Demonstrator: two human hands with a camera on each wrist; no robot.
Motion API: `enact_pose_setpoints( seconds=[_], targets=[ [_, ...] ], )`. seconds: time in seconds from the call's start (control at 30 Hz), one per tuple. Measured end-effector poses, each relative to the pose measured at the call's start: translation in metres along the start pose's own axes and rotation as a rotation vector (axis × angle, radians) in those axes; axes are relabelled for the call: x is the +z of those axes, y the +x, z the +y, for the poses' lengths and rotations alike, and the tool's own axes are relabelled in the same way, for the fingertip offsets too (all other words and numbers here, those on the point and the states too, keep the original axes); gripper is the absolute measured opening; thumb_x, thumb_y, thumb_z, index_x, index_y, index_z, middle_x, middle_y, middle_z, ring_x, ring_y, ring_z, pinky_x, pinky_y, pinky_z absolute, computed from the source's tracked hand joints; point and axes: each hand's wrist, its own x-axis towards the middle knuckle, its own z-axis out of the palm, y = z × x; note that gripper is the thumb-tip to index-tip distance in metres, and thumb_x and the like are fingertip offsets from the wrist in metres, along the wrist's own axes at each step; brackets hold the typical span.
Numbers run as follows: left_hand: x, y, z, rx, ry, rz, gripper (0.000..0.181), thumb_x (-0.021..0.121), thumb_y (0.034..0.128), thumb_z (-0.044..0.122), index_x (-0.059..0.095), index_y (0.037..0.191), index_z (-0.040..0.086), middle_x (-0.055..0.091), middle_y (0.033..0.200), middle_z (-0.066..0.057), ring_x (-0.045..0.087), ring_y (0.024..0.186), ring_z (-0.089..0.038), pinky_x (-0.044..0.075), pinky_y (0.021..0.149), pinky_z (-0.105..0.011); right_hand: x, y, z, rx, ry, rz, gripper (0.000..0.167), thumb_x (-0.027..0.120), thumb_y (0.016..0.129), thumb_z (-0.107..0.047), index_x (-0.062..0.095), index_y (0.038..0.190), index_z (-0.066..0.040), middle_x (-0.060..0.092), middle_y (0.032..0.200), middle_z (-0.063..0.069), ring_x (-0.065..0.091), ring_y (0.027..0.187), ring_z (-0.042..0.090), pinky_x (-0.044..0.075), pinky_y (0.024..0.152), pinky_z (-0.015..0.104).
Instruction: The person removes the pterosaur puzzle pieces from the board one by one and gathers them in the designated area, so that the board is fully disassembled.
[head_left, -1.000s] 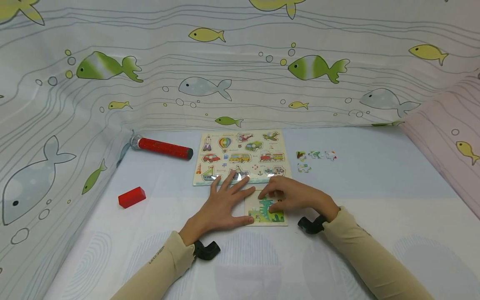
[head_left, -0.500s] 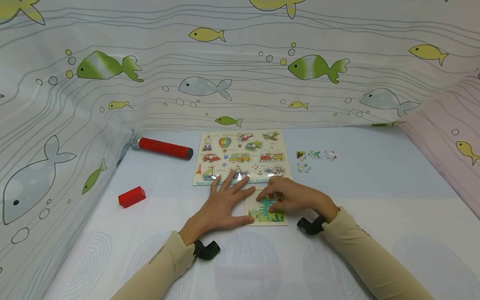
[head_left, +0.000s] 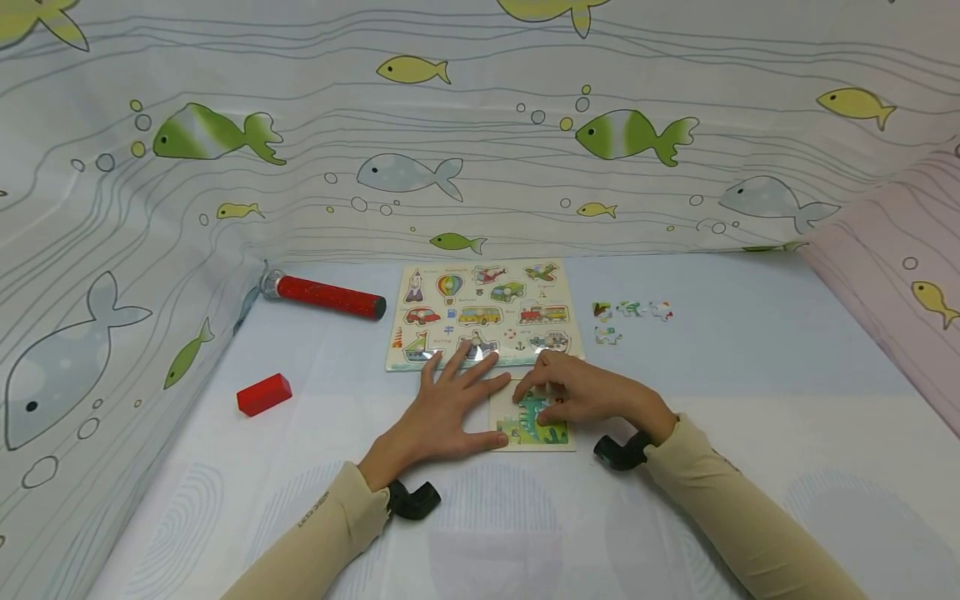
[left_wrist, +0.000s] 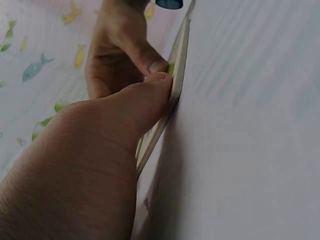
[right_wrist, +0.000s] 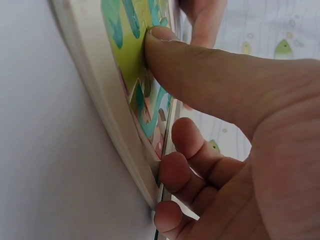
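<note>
In the head view, a small dinosaur jigsaw board [head_left: 553, 448] lies near the table's middle, partly filled with green and teal pieces. My left hand [head_left: 450, 417] rests with fingers spread; its thumb touches the board's left front edge and its longer fingers reach onto the vehicle puzzle board [head_left: 483, 315] behind. Over the dinosaur picture, my right hand [head_left: 592, 392] bends its thumb and index finger around a jigsaw piece [head_left: 531, 407]. The right wrist view shows the thumb [right_wrist: 170, 57] pressing the picture, with other fingers curled beside the board's edge. The index fingertip is hidden there.
Several loose jigsaw pieces [head_left: 630, 310] lie right of the vehicle board. On the left are a red microphone-shaped tube [head_left: 330, 296] and a red block [head_left: 264, 395]. A fish-patterned cloth [head_left: 510, 125] hangs behind the table.
My right index finger has shifted slightly to the left on the dinosaur picture, and the thumb stays down. The left hand, boards and loose pieces have not moved.
</note>
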Motion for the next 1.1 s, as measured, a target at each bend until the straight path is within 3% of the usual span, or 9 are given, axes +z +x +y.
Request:
enact_pose_setpoints(
  seconds=[0.33,1.1],
  targets=[
    [-0.0019,0.0005,0.0023,0.001,-0.006,0.001,0.083,0.057,0.0859,0.075,0.041,0.156,0.035,0.025,0.17,0.005,0.006,0.161,-0.034,0.006,0.12,-0.068,-0.0008,-0.0007,0.0017,-0.021,0.046,0.0,0.031,0.079,0.088,-0.012,0.074,0.116,-0.023,0.063,0.095,-0.004,0.053,0.082,0.014,0.047,0.074,0.026],
    [-0.0014,0.0002,0.0016,-0.005,-0.009,-0.002,0.082,0.056,0.086,0.074,0.04,0.157,0.035,0.025,0.17,0.005,0.006,0.161,-0.033,0.006,0.12,-0.066,0.0005,-0.0005,0.0065,-0.016,0.106,0.014,0.032,0.074,0.09,-0.004,0.073,0.116,-0.024,0.062,0.093,-0.003,0.051,0.085,0.015,0.043,0.078,0.029]
  ],
)
